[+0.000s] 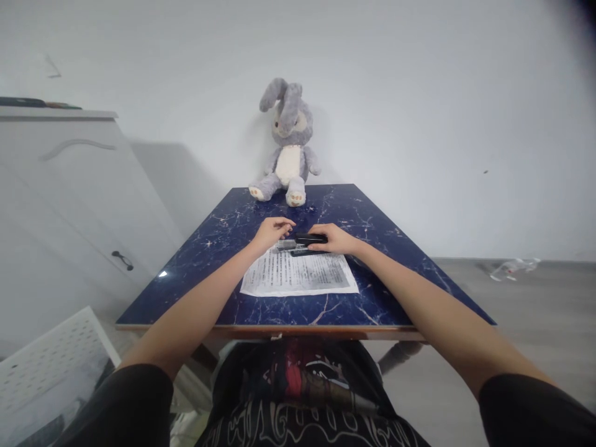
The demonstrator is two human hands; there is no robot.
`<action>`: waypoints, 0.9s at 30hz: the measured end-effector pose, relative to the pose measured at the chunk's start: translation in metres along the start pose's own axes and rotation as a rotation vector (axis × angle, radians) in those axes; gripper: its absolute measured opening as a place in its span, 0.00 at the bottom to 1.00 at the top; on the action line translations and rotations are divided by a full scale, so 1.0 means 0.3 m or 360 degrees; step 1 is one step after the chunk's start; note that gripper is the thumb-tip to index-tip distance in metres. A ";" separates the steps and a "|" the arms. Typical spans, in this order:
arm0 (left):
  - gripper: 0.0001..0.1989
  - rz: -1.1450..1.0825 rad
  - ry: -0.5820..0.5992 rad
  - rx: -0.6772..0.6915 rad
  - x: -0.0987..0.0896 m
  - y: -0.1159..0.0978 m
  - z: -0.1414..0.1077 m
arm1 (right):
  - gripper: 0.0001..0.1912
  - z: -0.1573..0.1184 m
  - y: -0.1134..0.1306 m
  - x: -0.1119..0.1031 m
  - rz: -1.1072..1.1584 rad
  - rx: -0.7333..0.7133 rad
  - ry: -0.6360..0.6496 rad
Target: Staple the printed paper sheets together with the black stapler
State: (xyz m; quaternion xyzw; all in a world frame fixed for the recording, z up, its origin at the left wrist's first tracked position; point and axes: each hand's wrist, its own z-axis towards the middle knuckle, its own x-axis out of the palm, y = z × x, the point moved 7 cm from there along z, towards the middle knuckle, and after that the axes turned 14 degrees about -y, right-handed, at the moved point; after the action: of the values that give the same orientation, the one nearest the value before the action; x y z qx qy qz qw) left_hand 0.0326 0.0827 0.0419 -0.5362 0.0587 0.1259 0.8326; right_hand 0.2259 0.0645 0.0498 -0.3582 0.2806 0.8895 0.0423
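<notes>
My right hand [336, 238] is closed around a black stapler [311, 238] from its right side. A grey metal part juts from the stapler's left end, between its dark top and its black base. Just left of that end is my left hand [272, 231], its fingers curled and drawn together. Whatever may lie between those fingertips is too small to make out. Under the stapler and both hands lies a printed sheet of paper [298, 277], its far edge partly covered.
A grey plush rabbit [291, 161] sits at the far end of the blue marbled table [200, 292], against the wall. To the left are a white cabinet [69, 186] and a white perforated basket [60, 347]. A clear plastic item [514, 268] lies on the floor at right.
</notes>
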 end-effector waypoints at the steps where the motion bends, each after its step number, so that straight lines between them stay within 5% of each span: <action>1: 0.13 0.0004 0.0000 0.0000 -0.002 0.000 0.000 | 0.22 -0.002 -0.007 0.001 -0.0001 0.0047 0.0008; 13: 0.15 -0.0062 0.0080 0.0008 0.015 0.008 -0.007 | 0.23 -0.015 -0.078 -0.052 -0.0105 0.0250 -0.0037; 27: 0.11 0.0246 0.0363 0.0129 0.067 -0.024 -0.051 | 0.22 -0.018 -0.086 -0.054 -0.0159 0.0216 -0.0023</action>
State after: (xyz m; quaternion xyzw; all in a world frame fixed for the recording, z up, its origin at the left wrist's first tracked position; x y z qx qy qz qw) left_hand 0.0546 0.0690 0.0373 -0.5067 0.1991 0.1256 0.8294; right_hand 0.2483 0.0855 0.0451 -0.3616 0.3216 0.8678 0.1129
